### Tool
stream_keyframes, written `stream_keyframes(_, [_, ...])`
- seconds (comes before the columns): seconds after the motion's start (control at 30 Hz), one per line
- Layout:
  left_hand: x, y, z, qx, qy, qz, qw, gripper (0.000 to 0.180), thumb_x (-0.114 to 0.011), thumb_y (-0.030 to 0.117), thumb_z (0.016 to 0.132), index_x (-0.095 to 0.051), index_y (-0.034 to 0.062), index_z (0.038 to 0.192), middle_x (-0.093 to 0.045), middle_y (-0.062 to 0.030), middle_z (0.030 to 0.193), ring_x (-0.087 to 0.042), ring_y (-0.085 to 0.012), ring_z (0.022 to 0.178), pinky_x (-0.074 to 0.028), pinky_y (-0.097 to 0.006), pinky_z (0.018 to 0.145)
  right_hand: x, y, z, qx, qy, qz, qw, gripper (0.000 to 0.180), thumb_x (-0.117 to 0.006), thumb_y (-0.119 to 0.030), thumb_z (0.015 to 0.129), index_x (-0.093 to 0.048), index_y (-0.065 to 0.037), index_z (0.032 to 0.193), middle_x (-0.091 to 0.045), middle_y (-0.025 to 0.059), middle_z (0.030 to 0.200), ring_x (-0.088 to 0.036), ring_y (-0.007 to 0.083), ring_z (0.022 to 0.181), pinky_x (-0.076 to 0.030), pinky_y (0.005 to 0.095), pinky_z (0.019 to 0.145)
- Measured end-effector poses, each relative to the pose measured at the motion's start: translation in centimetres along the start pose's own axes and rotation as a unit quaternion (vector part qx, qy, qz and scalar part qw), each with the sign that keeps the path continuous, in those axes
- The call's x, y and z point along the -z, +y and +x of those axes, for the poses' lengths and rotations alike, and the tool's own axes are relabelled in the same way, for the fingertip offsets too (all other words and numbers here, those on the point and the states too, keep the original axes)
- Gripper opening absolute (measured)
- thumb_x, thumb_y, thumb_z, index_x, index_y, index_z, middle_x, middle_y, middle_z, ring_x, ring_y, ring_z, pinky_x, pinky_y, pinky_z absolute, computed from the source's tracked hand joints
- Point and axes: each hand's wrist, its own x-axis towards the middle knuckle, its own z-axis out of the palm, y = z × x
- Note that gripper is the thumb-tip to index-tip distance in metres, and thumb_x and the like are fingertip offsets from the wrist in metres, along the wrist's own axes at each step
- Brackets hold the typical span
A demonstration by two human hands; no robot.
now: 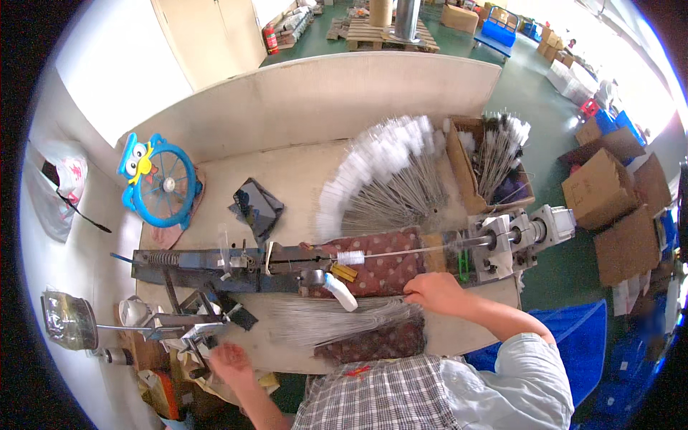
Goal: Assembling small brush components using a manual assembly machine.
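A long bench machine (215, 269) runs across the table. A small white bristle brush (350, 258) sits in its middle, and a thin wire stem (401, 250) leads from it to the round chuck (490, 241) at the right. My right hand (436, 293) is closed, fingertips together, beside the right ends of a bundle of loose thin wires (330, 321); whatever it pinches is too small to make out. At the lower left my left hand (231, 363), smeared by motion, is next to a lever mechanism (188, 326). A red dotted cloth (387, 269) lies under the brush stem.
Finished-looking white brushes (380, 161) fan out behind the machine. A cardboard box (469, 172) beside them holds more brushes. A blue cartoon fan (163, 183) stands at the back left, near a dark box-like object (256, 208). A blue bin (573, 344) is at the right.
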Motion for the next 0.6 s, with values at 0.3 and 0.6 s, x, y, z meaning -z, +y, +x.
stream_keyframes(0.3, [-13.3, -9.7, -15.3, 0.185, -0.369, 0.108, 0.904, 0.028, -0.051, 0.020, 0.089, -0.048, 0.0057, 0.113, -0.057, -0.0085, 0.106, -0.055, -0.0200, 0.095, -0.046, -0.036, 0.084, 0.9, 0.4, 0.1, 0.023, 0.026, 0.012, 0.999, 0.017, -0.054, -0.023, 0.084, -0.062, -0.008, 0.087, -0.063, 0.0098, 0.086, -0.062, 0.0301, 0.083, -0.049, 0.0435, 0.069])
stream_keyframes(0.6, [-20.8, -0.7, -19.6, 0.542, -0.337, -0.159, 0.753, 0.037, -0.047, 0.040, 0.091, -0.058, 0.0047, 0.091, -0.050, 0.0012, 0.062, -0.041, -0.0054, 0.048, -0.041, -0.025, 0.053, 0.1, 1.8, -1.1, 0.085, 0.126, 0.076, 0.985, 0.019, -0.057, -0.016, 0.081, -0.059, -0.008, 0.099, -0.061, 0.0118, 0.085, -0.060, 0.0301, 0.082, -0.049, 0.0410, 0.068])
